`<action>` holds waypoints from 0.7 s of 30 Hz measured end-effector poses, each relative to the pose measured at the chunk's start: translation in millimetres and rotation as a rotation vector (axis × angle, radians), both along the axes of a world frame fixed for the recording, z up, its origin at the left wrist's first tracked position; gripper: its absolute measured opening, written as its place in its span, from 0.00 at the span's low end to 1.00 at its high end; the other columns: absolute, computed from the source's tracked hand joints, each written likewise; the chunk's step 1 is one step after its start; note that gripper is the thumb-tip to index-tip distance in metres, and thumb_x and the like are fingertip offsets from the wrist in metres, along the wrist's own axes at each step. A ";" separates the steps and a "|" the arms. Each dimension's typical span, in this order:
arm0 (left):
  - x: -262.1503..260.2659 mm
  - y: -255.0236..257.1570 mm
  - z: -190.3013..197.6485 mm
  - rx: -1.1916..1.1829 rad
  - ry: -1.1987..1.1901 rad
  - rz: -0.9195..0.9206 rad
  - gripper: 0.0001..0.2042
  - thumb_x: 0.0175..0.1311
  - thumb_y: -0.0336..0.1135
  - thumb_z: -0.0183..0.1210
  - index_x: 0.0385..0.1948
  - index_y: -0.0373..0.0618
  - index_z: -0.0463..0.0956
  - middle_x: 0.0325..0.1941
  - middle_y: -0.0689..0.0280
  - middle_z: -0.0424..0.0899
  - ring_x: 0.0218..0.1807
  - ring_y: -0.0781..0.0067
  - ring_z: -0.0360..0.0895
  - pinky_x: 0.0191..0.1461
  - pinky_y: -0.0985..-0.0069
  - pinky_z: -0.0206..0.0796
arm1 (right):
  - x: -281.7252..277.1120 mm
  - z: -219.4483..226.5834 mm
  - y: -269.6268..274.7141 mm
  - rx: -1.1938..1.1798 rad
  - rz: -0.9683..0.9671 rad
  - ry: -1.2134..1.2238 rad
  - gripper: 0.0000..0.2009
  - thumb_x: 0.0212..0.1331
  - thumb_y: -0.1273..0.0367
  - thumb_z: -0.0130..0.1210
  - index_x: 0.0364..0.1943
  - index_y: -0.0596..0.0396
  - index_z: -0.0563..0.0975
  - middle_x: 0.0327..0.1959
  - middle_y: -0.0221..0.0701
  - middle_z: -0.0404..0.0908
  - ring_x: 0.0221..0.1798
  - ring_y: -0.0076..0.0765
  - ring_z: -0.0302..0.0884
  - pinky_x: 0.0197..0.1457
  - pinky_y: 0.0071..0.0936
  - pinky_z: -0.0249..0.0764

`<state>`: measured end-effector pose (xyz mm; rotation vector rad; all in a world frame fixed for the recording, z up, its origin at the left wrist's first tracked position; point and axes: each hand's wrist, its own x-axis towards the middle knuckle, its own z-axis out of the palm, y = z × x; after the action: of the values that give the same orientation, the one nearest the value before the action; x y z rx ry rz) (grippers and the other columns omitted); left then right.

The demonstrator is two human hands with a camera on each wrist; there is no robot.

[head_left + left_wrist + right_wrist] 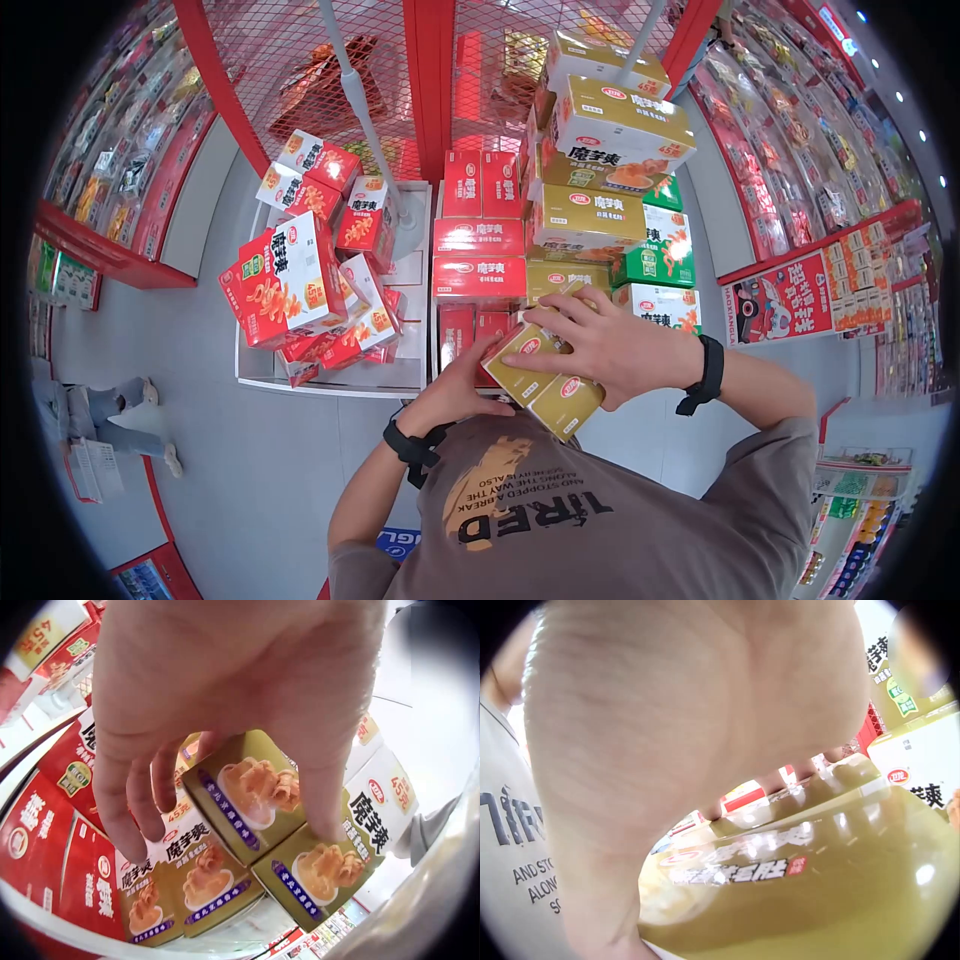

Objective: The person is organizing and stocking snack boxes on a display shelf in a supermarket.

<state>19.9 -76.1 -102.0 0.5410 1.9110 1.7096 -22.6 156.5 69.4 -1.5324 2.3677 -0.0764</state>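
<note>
Two gold snack boxes (566, 402) lie side by side and tilted, close in front of the person's shirt. From above and the right, the right hand (635, 350) grips them, its fingers spread over the tops. In the right wrist view a gold box's shiny side (795, 892) lies below the palm. At the boxes' left end is the left hand (455, 390), with thumb and fingers stretched apart. The left wrist view shows its thumb (321, 802) overlapping the boxes' picture ends (311, 877), while its other fingers extend past them on the far side.
Gold boxes (590, 215) are stacked high at the back right, beside green boxes (660, 245). Red boxes (480, 275) stand in the middle. A white bin (330, 385) at left holds jumbled red-and-white boxes (285, 280). Red mesh panels rise behind, with a grey pole (360, 100) at left.
</note>
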 end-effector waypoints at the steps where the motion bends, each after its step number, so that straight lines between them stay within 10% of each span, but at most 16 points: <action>1: -2.0 -2.3 -4.6 0.070 -0.158 -0.030 0.49 0.42 0.30 0.75 0.69 0.42 0.52 0.64 0.51 0.68 0.63 0.62 0.71 0.63 0.66 0.66 | 1.1 -0.8 0.5 -0.020 -0.010 -0.008 0.53 0.25 0.64 0.70 0.69 0.31 0.60 0.67 0.43 0.59 0.67 0.54 0.58 0.63 0.54 0.57; 10: -17.8 -17.3 -20.1 0.529 -0.826 -0.150 0.40 0.56 0.21 0.55 0.72 0.57 0.46 0.59 0.59 0.72 0.59 0.65 0.73 0.56 0.69 0.69 | 23.8 3.6 -7.5 -0.040 -0.228 0.006 0.54 0.21 0.60 0.71 0.69 0.39 0.62 0.62 0.48 0.61 0.64 0.60 0.57 0.62 0.54 0.55; 21: -63.1 13.6 23.4 0.535 -0.646 -0.090 0.27 0.65 0.35 0.47 0.68 0.41 0.55 0.64 0.63 0.68 0.62 0.74 0.67 0.64 0.73 0.57 | 71.1 -11.5 -12.8 -0.330 -0.934 0.224 0.59 0.20 0.57 0.73 0.69 0.53 0.57 0.57 0.51 0.60 0.62 0.59 0.56 0.65 0.51 0.50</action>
<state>-43.3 -62.5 -78.6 0.2041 0.9721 2.0176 48.5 143.7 58.0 -0.4089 3.1620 -0.5436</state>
